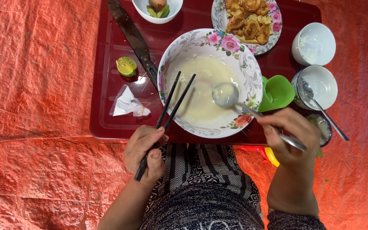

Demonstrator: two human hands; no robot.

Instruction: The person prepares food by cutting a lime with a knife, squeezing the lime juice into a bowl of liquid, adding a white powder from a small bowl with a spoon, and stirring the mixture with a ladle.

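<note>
A large flowered bowl (243, 64) holding pale creamy batter stands on a dark red tray (107, 123). My left hand (145, 151) grips a pair of black chopsticks (175, 100) at the bowl's near left rim, their tips over the batter. My right hand (290, 136) holds a metal spoon (226, 94) by its handle, its bowl lifted just above the batter near the middle.
On the tray lie a long knife (133, 36), a cut lime half (126, 66), a crumpled plastic bag (128, 104), a small white bowl (157, 9), a plate of fried pieces (248, 21), a green cup (277, 91) and white cups (314, 42). An orange tarp (35, 85) surrounds it.
</note>
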